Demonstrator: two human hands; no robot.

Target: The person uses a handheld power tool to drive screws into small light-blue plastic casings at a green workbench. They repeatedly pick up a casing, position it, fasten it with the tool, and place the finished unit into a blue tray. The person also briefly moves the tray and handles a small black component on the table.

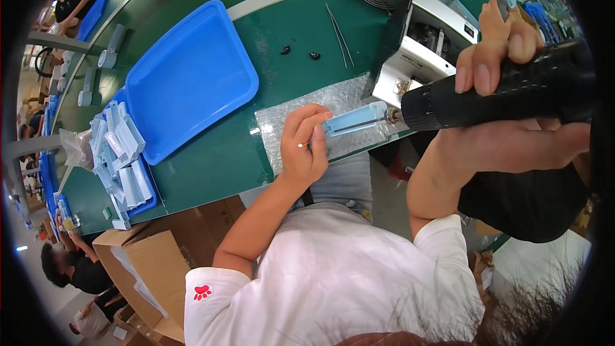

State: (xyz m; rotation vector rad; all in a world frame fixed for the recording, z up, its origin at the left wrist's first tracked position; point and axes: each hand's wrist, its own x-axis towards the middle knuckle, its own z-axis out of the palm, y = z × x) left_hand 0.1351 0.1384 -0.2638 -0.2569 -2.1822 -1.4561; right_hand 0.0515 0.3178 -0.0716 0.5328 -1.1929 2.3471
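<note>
1. Head view: left hand [304,147] is pinching a light-blue part [353,116], right of the big blue tray [192,80], over a bubble-wrap sheet [343,94].
2. Right hand [506,142] is wrapping around a black power screwdriver [532,90], farther right of the tray; its metal tip is lining up with the part. Contact: can't tell.
3. Similar pale-blue parts [120,144] are lying piled just left of the tray.
4. Tweezers [338,33] are lying right of the tray.
</note>
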